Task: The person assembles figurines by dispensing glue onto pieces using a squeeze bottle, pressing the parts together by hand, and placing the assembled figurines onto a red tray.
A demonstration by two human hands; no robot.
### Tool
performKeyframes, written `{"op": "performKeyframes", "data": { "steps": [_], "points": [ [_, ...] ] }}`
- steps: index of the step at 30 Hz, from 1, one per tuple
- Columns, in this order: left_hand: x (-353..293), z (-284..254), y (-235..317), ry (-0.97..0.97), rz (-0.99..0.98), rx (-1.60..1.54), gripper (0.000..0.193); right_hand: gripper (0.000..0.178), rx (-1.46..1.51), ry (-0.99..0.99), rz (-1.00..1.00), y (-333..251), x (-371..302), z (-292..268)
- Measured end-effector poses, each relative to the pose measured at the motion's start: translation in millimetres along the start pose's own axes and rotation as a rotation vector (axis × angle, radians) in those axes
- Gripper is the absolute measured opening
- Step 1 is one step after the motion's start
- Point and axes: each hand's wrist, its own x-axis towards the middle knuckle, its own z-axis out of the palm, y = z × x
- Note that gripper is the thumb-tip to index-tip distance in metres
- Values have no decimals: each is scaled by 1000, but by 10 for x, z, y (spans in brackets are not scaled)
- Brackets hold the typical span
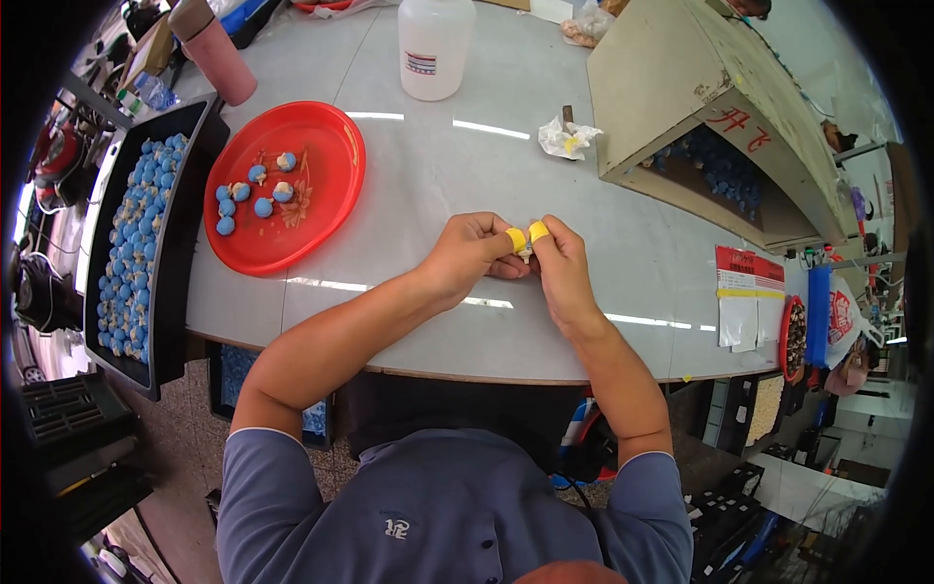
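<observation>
Both my hands meet above the grey tabletop [418,341], near its front edge. My left hand [469,255] and my right hand [564,268] are closed, pinching a small whitish piece [526,256] between thumbs and fingers. Most of that piece is hidden by the fingertips. A yellow band [517,240] wraps my left thumb, and another yellow band [538,232] covers my right thumb. To the left lies a round red plate [336,195] carrying several small blue balls with cream-coloured parts [264,206].
At far left, a long black tray [173,263] holds many similar blue balls. A pink bottle [216,58] and a translucent jug [435,58] stand at the back. Crumpled white paper [567,138] lies beside a beige metal box [671,88]; a red-and-white sheet [749,277] is at right.
</observation>
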Motion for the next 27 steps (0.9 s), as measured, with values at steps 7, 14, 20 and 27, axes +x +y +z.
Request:
{"op": "performKeyframes", "data": {
  "steps": [7, 14, 20, 27],
  "points": [
    [-19, 12, 6, 9, 9, 21, 17, 28, -4, 14, -10, -3, -15, 21],
    [6, 5, -10, -4, 26, 32, 17, 29, -21, 36, -27, 17, 16, 15],
    [-15, 85, 48, 59, 124, 103, 19, 18, 90, 66, 57, -109, 33, -26],
    [28, 73, 27, 224, 396, 227, 25, 17, 107, -50, 25, -155, -32, -74]
  ]
}}
